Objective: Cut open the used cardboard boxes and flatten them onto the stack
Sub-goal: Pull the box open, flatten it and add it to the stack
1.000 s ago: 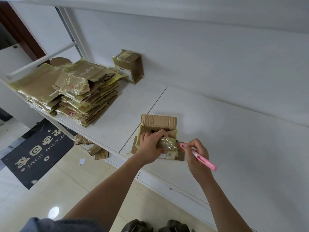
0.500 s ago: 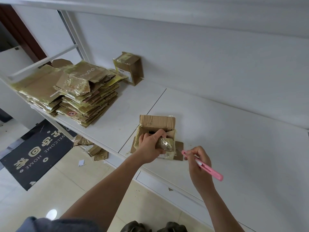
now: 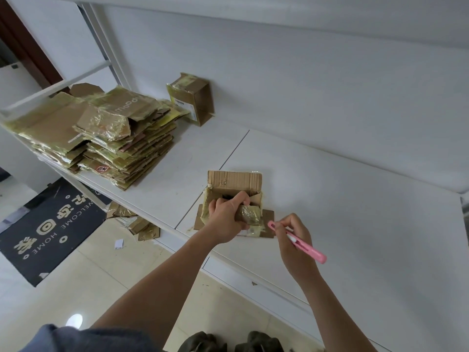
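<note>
Hands work at a white shelf (image 3: 330, 199). Left hand (image 3: 227, 219) grips a small opened cardboard box (image 3: 234, 184) at the shelf's near edge. Right hand (image 3: 294, 237), at the box's three o'clock, pinches a pink cutter (image 3: 308, 246), tip beside the box. Flattened stack (image 3: 106, 133) lies at ten o'clock; another box (image 3: 193, 97) stands behind it.

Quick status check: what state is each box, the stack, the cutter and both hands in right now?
Small box: top flaps open, still standing.
Left hand: gripping the small box's front wall.
Right hand: holding the pink cutter beside the box.
Back box: uncut.
Stack: flattened.
</note>
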`<state>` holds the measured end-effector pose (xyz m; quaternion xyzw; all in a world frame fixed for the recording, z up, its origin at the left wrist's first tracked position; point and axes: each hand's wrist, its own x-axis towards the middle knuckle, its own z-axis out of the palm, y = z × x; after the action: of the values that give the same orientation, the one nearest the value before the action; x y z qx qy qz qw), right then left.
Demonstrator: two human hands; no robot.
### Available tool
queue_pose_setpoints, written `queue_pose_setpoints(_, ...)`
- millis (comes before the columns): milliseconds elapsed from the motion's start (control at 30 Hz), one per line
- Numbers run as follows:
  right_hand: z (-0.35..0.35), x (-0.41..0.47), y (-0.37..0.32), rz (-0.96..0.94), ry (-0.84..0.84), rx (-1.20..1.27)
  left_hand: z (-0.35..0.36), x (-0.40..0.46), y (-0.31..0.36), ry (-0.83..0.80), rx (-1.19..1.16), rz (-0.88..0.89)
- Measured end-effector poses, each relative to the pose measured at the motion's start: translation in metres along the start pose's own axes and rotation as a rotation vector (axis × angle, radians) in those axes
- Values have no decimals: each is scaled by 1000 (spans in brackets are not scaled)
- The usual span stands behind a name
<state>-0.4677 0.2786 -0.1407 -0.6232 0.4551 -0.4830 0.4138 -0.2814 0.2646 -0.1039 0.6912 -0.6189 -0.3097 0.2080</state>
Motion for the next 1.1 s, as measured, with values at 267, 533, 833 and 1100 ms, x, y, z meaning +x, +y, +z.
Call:
queue_pose_setpoints(267, 10, 21, -7, 88, -12, 40, 0, -2, 2, 6, 6, 0)
queue_pose_setpoints(533, 1, 1, 1, 35, -81, -26, -1, -1, 5, 16, 2, -10)
queue_pose_setpoints(833, 8, 11, -7, 83, 52, 90, 0, -3, 0, 32, -34, -18)
queue_pose_setpoints(1100, -6, 0, -6, 12, 67, 5, -2, 4, -10, 51, 73, 59)
